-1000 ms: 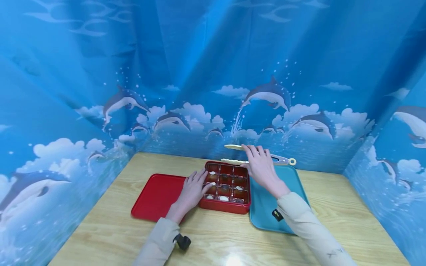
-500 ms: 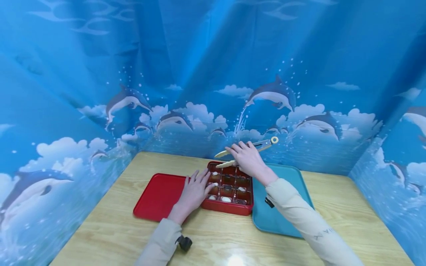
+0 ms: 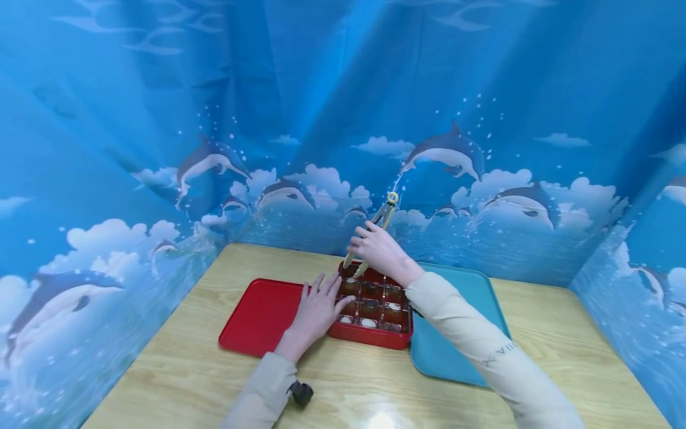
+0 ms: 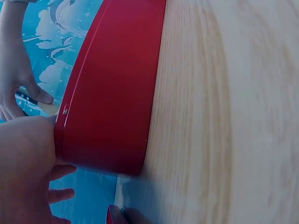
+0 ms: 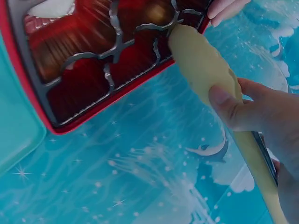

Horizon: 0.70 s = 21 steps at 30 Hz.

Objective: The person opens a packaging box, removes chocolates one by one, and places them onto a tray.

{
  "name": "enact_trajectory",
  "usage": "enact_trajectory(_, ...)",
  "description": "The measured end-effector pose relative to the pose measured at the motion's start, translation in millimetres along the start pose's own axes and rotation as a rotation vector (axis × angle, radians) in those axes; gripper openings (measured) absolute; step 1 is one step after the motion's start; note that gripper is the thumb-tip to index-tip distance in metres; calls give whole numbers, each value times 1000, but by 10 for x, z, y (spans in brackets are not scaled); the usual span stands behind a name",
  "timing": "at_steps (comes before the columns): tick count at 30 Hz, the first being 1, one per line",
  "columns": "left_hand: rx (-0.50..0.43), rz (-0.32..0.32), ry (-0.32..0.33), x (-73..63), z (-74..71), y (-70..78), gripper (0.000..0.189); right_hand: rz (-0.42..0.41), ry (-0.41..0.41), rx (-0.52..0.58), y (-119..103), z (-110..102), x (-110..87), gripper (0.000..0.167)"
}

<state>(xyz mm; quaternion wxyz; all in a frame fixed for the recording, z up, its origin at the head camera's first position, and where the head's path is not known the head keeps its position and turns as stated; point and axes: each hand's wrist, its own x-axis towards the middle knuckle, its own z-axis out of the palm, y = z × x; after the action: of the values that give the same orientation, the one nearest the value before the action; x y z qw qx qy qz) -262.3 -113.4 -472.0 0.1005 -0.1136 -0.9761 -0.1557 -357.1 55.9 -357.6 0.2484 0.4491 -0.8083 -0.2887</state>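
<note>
A red box with a divided clear insert stands mid-table, dark and white-topped pieces, perhaps chocolates, in several compartments. My left hand rests along its left side, fingers spread and fairly straight, thumb over the rim. In the left wrist view the hand touches the upper edge of the box wall. With my right hand I grip a pair of tongs, ring end up, cream tips down at the back-left compartments. One broad tip reaches the insert's dividers in the right wrist view; whether it holds anything is hidden.
A flat red tray lies left of the box, partly under my left forearm. On the right is a teal tray, which my right sleeve crosses. Behind the wooden table hangs a blue dolphin-print curtain.
My right hand has moved left and swung the tongs from nearly level to steeply upright, tips lowered into the back-left of the box. My left hand stays at the box's side.
</note>
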Motion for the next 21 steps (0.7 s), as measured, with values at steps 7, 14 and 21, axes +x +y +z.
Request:
enact_trajectory(7, -5, -7, -6, 4, 0, 8, 70, -76, -71, -101, -121, 57, 131, 33)
enact_trajectory(14, 2, -13, -14, 1, -22, 14, 68, -98, -98, -124, -238, 124, 172, 24)
enact_trajectory(21, 28, -6, -2, 19, 9, -3, 66, -76, -92, -71, -285, 190, 178, 21)
